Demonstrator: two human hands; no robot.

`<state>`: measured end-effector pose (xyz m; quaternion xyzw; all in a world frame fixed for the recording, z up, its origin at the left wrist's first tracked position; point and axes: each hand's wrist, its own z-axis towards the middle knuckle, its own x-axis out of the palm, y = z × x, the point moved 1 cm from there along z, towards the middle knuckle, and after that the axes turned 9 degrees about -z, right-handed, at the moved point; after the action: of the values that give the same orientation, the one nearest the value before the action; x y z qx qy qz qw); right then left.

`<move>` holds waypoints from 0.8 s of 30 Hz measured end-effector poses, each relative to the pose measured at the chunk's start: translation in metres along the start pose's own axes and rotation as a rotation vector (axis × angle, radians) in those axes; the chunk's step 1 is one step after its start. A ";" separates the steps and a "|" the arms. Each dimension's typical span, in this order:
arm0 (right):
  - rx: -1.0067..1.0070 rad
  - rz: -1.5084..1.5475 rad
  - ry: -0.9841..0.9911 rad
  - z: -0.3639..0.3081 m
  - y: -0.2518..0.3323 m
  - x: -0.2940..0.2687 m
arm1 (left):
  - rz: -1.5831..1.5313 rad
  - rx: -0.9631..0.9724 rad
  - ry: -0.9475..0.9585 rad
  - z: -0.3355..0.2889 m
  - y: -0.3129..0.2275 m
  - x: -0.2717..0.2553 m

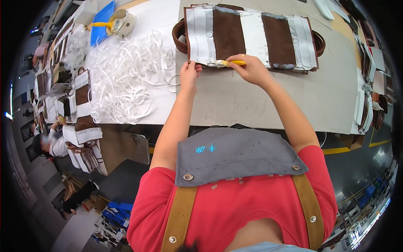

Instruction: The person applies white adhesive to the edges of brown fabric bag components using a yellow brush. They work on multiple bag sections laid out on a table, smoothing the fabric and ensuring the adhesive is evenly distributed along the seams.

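A tangled heap of white strips (126, 80) covers the table's left part, its loose loops reaching close to the left forearm; beyond it, a pot (126, 24) stands beside a blue tray (105, 13), a yellow handle poking out over the tray. Brown loops (179, 38) jut from both ends of the stack of brown and white panels (228, 38), which lies on the far middle of the table. The left hand (190, 74) pinches its near left corner, while the right hand (254, 70) grips a yellow-handled brush (226, 63), whose whitish tip is at the near edge. Grey board (268, 101) stretches from the stack to the near table edge and rightward; past it shows dark floor (344, 166) with yellow lines, and a co-worker (58, 147) is at far left
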<state>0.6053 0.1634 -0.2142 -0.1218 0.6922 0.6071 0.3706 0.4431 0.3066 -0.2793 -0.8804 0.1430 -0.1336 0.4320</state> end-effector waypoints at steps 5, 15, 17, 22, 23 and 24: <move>0.002 0.191 -0.064 0.014 0.017 0.002 | -0.132 -0.012 0.069 0.001 0.005 -0.005; 0.002 0.014 0.173 0.032 0.009 -0.009 | -0.301 0.052 0.159 0.006 0.015 -0.009; -0.003 0.135 0.080 0.034 0.012 -0.011 | -0.272 0.052 0.173 0.007 0.016 -0.011; -0.199 0.153 0.070 0.036 0.025 0.005 | -0.226 0.084 0.194 0.011 0.014 -0.012; -0.214 0.063 0.142 0.034 0.027 0.005 | -0.222 0.095 0.184 0.010 0.014 -0.012; -0.163 0.038 0.182 0.033 0.027 -0.001 | -0.218 0.106 0.175 0.010 0.014 -0.011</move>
<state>0.6015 0.2003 -0.1925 -0.1931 0.6737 0.6546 0.2836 0.4344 0.3097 -0.2974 -0.8516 0.0761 -0.2633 0.4468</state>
